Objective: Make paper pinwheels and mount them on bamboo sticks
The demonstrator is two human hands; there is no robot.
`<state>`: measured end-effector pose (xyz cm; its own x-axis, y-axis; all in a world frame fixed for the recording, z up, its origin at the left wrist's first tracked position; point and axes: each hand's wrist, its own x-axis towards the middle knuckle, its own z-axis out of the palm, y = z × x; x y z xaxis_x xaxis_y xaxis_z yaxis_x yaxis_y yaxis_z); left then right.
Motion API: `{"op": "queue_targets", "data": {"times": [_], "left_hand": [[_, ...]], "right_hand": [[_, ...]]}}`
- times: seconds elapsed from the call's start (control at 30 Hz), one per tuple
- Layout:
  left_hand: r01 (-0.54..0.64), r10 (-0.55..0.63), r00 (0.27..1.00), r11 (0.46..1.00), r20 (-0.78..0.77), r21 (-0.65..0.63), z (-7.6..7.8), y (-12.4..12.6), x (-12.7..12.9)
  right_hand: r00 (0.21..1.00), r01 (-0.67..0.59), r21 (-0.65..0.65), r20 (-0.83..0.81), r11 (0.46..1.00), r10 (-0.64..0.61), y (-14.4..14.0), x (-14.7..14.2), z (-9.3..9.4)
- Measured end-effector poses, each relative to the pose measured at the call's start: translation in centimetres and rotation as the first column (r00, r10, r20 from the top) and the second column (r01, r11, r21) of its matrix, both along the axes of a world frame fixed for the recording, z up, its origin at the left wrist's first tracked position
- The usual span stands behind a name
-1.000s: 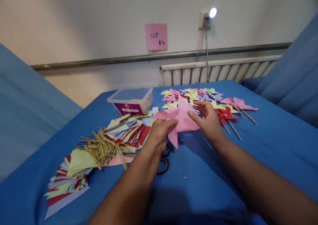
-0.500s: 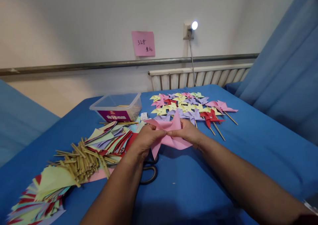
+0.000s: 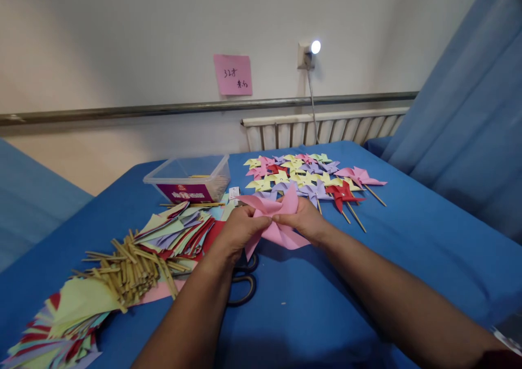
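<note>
From where I stand, the pink four-vaned paper pinwheel [image 3: 281, 236] is up between the person's two hands, just above the blue cloth-covered table [image 3: 326, 287]. Its face tilts up towards the person; one tip points up and away, another down to the left. The vanes spread nearly evenly, so I see no strong long axis, though the longest stretch runs from the upper-left tip to the lower-right one.

The very centre is hard to make out, covered by the thumb tips, and the back of the paper is out of my sight. The left forearm hides part of the black-handled scissors [image 3: 244, 292], of which I see only the looped handles. The lower fan of coloured paper sheets [image 3: 57, 339] runs out of view at the corner.

The left hand [image 3: 243, 226] pinches the paper, thumb on the face, the other fingers mostly tucked behind. The right hand [image 3: 308, 220] grips the other side likewise, its thumb meeting or almost meeting the left one at the middle; I can't tell if they touch. Beyond the right hand lie rows of finished paper pinwheels in many colours [image 3: 304, 179], and left of the left forearm sits a heap of thin tan sticks [image 3: 132, 271]
</note>
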<state>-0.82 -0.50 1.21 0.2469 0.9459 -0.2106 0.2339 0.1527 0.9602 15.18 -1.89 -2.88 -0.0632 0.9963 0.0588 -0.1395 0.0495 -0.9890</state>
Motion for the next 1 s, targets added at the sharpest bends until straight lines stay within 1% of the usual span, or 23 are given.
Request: {"op": "queue_targets", "data": {"times": [0.1,0.17,0.3,0.37,0.43,0.57,0.67,0.77,0.9,1.0], "left_hand": [[-0.052,0.051,0.999,0.998,0.019,0.022,-0.4,0.0,0.4],[-0.061,0.060,0.997,0.998,0.053,0.025,-0.6,-0.1,0.5],[-0.066,0.063,0.993,0.998,0.101,0.020,-0.8,0.0,0.6],[-0.063,0.061,0.989,0.998,0.135,0.011,-0.8,-0.1,0.5],[-0.060,0.061,0.981,0.998,0.186,-0.013,-0.8,-0.1,0.4],[-0.111,0.133,0.949,0.990,0.286,-0.092,-0.6,-0.4,0.7],[-0.130,0.174,0.909,0.982,0.379,-0.141,-0.4,-0.6,0.9],[-0.108,0.188,0.851,0.976,0.490,-0.187,-0.2,-0.8,0.9],[-0.025,0.213,0.768,0.952,0.604,-0.304,-0.3,-1.2,1.2],[0.060,0.221,0.713,0.927,0.666,-0.372,-0.8,-1.7,1.9]], "right_hand": [[0.995,0.103,0.020,-0.015,0.994,-0.103,0.0,-0.5,-0.2],[0.986,0.162,0.023,-0.034,0.986,-0.162,-0.1,-0.9,-0.2],[0.972,0.233,0.060,-0.055,0.971,-0.230,-0.3,-1.2,-0.3],[0.965,0.258,0.061,-0.076,0.964,-0.253,-0.3,-1.3,-0.3],[0.957,0.262,0.032,-0.136,0.964,-0.256,-0.3,-1.3,-0.3],[0.940,0.248,-0.037,-0.234,0.968,-0.249,-0.3,-1.3,-0.3],[0.927,0.248,-0.040,-0.279,0.968,-0.249,-0.3,-1.3,-0.5],[0.893,0.250,-0.068,-0.370,0.966,-0.257,-0.3,-1.2,-0.8],[0.816,0.273,-0.158,-0.485,0.949,-0.315,0.0,-0.9,-1.0],[0.773,0.302,-0.192,-0.524,0.934,-0.358,0.1,-0.7,-0.9]]}}
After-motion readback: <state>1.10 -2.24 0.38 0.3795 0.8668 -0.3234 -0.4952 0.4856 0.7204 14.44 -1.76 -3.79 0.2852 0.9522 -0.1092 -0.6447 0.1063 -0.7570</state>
